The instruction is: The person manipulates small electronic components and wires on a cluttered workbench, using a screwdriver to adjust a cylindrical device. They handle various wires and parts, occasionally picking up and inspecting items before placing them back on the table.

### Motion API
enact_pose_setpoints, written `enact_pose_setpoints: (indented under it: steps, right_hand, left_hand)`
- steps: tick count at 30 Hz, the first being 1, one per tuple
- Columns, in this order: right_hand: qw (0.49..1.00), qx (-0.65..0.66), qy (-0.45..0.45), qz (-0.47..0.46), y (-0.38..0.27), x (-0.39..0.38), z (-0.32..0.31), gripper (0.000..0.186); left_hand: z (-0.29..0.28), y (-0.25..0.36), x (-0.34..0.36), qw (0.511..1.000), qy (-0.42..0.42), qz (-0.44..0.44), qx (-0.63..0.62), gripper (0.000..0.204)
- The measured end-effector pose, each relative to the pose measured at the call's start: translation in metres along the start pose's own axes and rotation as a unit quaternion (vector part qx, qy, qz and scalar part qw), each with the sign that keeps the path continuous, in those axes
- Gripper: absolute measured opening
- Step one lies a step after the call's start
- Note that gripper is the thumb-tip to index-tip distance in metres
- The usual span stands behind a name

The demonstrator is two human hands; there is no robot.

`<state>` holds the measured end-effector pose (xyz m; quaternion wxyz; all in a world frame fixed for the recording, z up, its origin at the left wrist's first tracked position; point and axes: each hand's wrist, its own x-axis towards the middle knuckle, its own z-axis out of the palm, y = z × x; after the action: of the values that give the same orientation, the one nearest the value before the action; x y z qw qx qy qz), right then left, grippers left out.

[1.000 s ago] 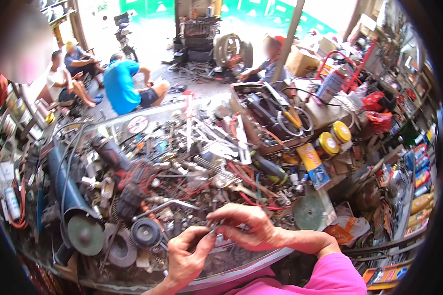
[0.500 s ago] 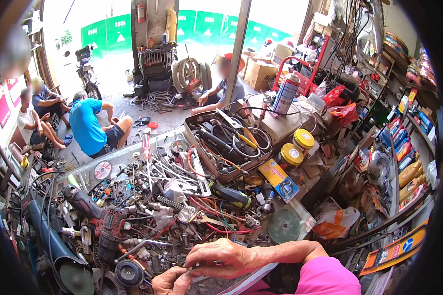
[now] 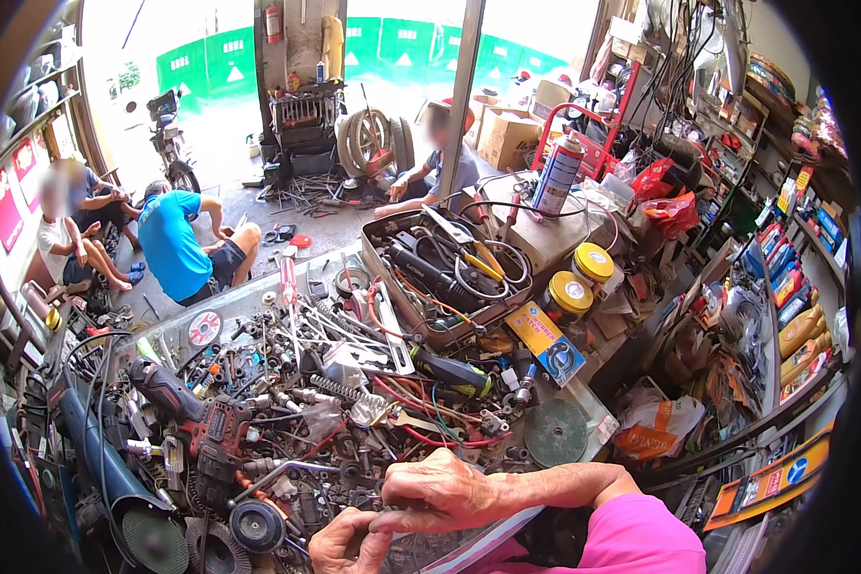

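Note:
My left hand sits at the lower edge with its fingers curled, right over a cluttered glass-topped bench. My right hand comes in from the right, its sleeve pink, and its fingertips meet those of the left hand. Both pinch a small metal part, mostly hidden by the fingers. Just beyond the hands lie loose bolts, springs and wires. A dark round wheel lies to the left of my left hand.
A red power drill and a blue angle grinder lie left. A tray of pliers and tools, two yellow-lidded jars, a spray can and a green grinding disc stand right. People sit on the floor behind.
The view has tilted up toward the shop entrance, so the hands have slid down to the lower edge. They stay together, pinching the small part.

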<state>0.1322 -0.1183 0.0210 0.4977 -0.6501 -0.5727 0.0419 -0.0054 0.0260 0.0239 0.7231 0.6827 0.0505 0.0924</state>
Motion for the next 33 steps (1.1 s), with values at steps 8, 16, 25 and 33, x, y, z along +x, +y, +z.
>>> enact_pose_setpoints:
  steps: [8,16,25,33]
  right_hand:
    - [1.000,-0.015,-0.001,0.017,-0.004,-0.004,0.001,0.034]
    - [0.998,-0.039,0.000,0.039,-0.004,-0.006,0.003,0.033]
    - [0.998,-0.013,-0.017,0.058,-0.003,-0.010,0.008,0.030]
    - [0.982,0.119,-0.109,0.096,-0.010,0.005,-0.015,0.046]
  left_hand:
    - [0.001,-0.002,-0.001,0.999,-0.008,0.036,0.036,0.015]
    - [0.003,0.010,0.003,0.981,0.000,0.086,0.173,0.018]
    - [0.005,0.008,0.001,0.983,0.050,0.092,0.148,0.020]
    - [-0.005,0.004,0.003,0.996,0.084,-0.026,-0.010,0.013]
